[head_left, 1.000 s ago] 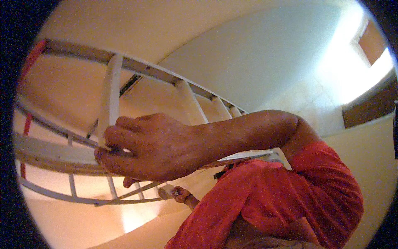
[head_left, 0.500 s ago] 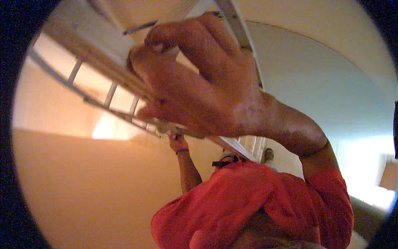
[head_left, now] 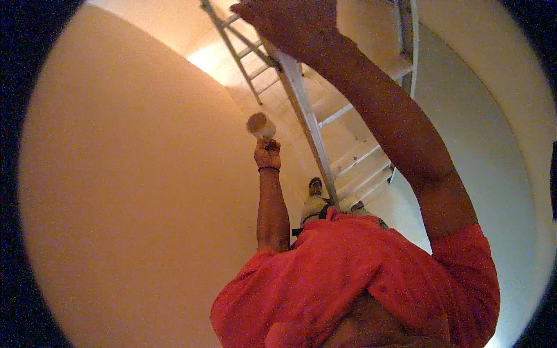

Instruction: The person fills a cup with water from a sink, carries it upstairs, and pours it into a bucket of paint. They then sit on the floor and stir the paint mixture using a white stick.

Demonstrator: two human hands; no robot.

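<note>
My left hand point(head_left: 267, 155) is held out low, its fingers closed on a small round pail point(head_left: 261, 126), pale outside and darker within. I cannot make out what the pail contains. My right hand point(head_left: 296, 26) is raised at the top edge of the picture, above a stepladder point(head_left: 313, 129). One fingertip points left, while the other fingers are dark or cut off by the frame. Whether it holds anything or touches the ladder cannot be seen.
The stepladder's flat treads point(head_left: 360, 158) run beside my legs, and its rear rails and rungs point(head_left: 255, 72) spread out ahead. A wall point(head_left: 127, 174) fills the left side. A bluish wall point(head_left: 487, 156) curves along the right. My shoes point(head_left: 315, 185) show near the ladder's rail.
My right hand has moved up and away, partly out of the picture. My left hand now shows farther forward, with the pail in full view. The ladder appears shifted rightward.
</note>
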